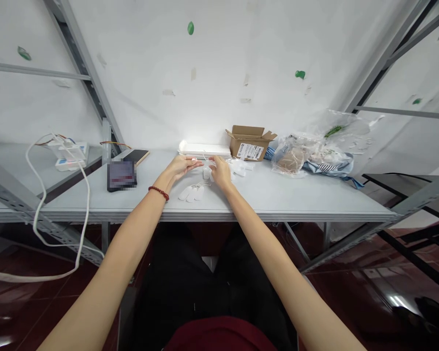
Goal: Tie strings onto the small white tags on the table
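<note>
My left hand (182,165), with a red bead bracelet (158,192) at its wrist, is over the middle of the table. Its thumb presses toward the fingers, and a small white bit shows at the thumb tip, too small to name. Just to the right, my right hand (220,171) has its fingers curled in a pinch; what they hold is hidden. A small white block-like piece (206,173) sits between the two hands. Below them, several white paper tags (192,193) with thin strings lie fanned on the table. More white translucent pieces (240,167) lie beyond my right hand.
Behind my hands are a white stack (205,149) and an open cardboard box (249,144). Clear plastic bags (296,155) and blue cloth (329,168) lie right. A dark blurred item (121,175) and a white power strip (71,156) with cable are left. Metal posts frame the table (296,195).
</note>
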`<state>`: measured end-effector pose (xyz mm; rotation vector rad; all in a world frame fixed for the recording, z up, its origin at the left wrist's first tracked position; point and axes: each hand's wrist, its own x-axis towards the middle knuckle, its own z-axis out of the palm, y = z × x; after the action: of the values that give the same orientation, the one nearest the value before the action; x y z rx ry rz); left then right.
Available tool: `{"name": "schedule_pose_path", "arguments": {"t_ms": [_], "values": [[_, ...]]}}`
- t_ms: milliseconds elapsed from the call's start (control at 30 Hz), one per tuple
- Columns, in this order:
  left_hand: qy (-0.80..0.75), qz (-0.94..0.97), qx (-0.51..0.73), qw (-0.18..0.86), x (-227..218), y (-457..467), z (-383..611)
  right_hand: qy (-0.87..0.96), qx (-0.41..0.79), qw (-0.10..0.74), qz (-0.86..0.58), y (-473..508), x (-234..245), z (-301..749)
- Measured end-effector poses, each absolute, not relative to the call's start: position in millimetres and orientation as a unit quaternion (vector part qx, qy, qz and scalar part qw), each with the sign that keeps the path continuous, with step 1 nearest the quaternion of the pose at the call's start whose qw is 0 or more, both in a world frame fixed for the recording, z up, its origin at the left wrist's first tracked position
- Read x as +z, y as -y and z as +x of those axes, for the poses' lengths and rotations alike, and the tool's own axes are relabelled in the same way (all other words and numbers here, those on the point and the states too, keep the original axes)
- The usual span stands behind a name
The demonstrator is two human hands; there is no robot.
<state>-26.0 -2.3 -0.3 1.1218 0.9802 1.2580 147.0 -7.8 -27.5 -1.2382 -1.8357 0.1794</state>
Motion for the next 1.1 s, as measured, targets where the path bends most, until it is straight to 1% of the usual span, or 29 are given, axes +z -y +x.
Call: {"name": "schedule_pose_path", "arguments": {"t_ms": [233,433,700,833,1000,1100], "values": [[-0.410,0.497,0.537,0.544,-1.8,3.5,-27.6,0.744,0.073,0.449,-0.490,8.8,-26.9,146.5],[-0.405,0.553,0.484,0.544,-2.7,7.1,-22.8,0.750,0.056,0.452,-0.480,7.7,-29.7,144.4],[-0.453,0.558,0.496,0.487,-5.3,4.5,-18.9,0.771,0.053,0.440,-0.457,11.9,-32.2,137.6],[-0.456,0.553,0.488,0.498,-4.8,4.8,-19.0,0.767,0.053,0.446,-0.459,11.0,-32.2,136.9],[-0.460,0.538,0.487,0.511,-2.6,7.1,-17.9,0.767,0.047,0.429,-0.474,8.4,-32.4,135.8],[-0.458,0.534,0.491,0.514,-3.0,6.1,-18.7,0.763,0.057,0.440,-0.470,5.7,-35.1,136.1]]}}
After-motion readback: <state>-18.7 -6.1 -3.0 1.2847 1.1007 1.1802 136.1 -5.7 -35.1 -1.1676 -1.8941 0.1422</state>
